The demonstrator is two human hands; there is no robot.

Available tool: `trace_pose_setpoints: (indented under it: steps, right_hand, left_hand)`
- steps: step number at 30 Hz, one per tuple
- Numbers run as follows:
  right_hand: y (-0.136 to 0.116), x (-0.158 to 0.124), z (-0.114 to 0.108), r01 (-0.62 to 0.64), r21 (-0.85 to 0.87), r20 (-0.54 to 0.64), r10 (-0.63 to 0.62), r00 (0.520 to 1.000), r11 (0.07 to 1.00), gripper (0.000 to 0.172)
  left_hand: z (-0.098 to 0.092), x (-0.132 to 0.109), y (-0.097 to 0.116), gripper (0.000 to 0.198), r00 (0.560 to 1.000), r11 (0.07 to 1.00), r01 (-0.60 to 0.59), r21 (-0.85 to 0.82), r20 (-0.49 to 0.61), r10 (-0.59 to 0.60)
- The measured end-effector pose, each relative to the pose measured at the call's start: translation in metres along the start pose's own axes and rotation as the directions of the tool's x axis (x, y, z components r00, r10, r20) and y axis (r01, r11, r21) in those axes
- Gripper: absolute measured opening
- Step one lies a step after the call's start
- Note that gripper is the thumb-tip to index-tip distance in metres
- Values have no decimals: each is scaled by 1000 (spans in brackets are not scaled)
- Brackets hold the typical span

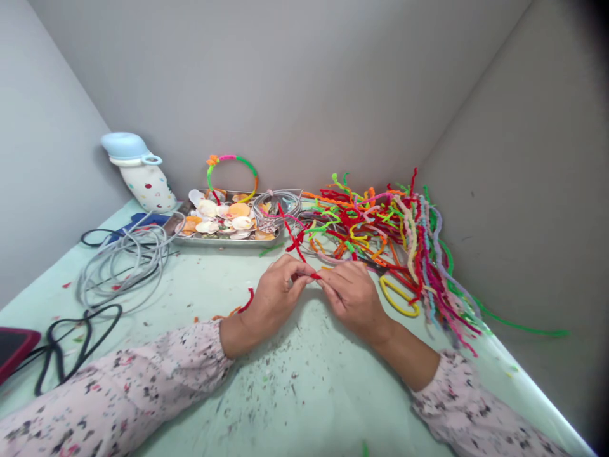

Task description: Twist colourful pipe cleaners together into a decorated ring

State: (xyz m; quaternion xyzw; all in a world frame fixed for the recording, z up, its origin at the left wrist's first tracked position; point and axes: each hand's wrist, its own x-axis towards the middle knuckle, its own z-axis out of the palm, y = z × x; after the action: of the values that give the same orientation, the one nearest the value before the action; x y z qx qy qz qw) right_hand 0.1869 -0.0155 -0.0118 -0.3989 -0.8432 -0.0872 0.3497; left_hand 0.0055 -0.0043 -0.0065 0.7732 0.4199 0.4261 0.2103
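Between my fingertips, over the middle of the table, is a red pipe cleaner (301,252). My left hand (276,289) pinches it from one side, and my right hand (354,298) pinches it close by, the two sets of fingertips nearly touching. One stretch of the red stem rises from the fingers toward the tray, with a twisted red clump beside it. The held ends are hidden by my fingers. Just right of my right hand lie scissors (399,297) with yellow handles. Short orange and red pieces (245,301) rest partly behind my left wrist.
A metal tray (223,242) of shells stands at the back, a multicoloured pipe-cleaner ring (247,164) propped in it. A big tangle of pipe cleaners (366,219) spreads on the right. Grey cable (124,266), black cord (80,343) and a bottle (143,178) are left.
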Motion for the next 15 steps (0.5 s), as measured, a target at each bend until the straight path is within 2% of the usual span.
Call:
trace_pose_setpoints:
  steps: [8,15]
  right_hand:
    - [1,0,2,8,-6,6,-8,1000,1000,16]
    - [0,0,0,-2,-12,-12,2,1000,1000,17]
  left_hand:
    - [0,0,0,7,999,999,25,25,38,-26]
    - [0,1,-2,13,999,999,-41,14,25,41]
